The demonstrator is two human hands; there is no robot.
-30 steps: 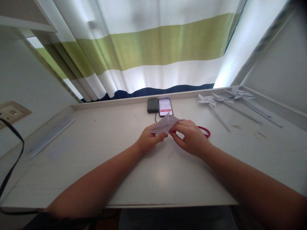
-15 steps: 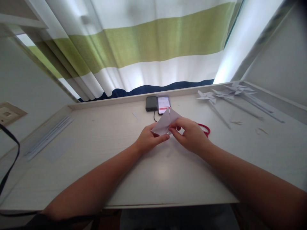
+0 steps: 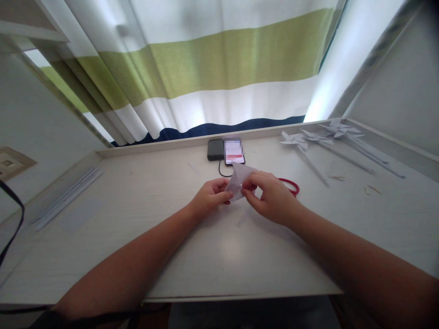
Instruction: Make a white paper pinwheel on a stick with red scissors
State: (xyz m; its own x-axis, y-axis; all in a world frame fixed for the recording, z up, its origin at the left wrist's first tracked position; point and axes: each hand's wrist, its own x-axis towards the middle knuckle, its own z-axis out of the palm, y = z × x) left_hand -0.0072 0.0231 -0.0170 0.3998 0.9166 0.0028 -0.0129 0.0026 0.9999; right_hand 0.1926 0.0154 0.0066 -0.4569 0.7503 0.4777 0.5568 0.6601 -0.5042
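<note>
Two hands, one folded white paper [image 3: 240,173], and we're watching it held up just over the middle of the surface [image 3: 212,260]! The left hand [image 3: 210,195] pinches the paper's left side between thumb and fingers; the right hand [image 3: 270,196] has thumb and forefinger pressed together on it near the centre, the other fingers curled. Just behind, we count one dark grey block [image 3: 216,150] and one phone [image 3: 233,151] side by side, with one black cable [image 3: 221,172] curving out in front. The phone's screen is lit, a red bar low on it, but the writing is blurred past our reading. One red handle loop [image 3: 295,184] peeks out past the right hand. Over to the right, what a line-up: we make out at least three white paper pinwheels [image 3: 294,140] with four sticks [image 3: 350,158], heads overlapping at the far end so we can't settle the count, and near them two little groups of thin tan bits [image 3: 338,177]. Out left, a bundle of white paper rods [image 3: 68,198], too tightly laid to number, beside one flat sheet [image 3: 81,214]. A raised rim [image 3: 154,147] runs along the back edge, close behind the phone; towards us, a broad stretch of surface opens from the hands to the front edge, and there's wide room between the left hand and the rods.
</note>
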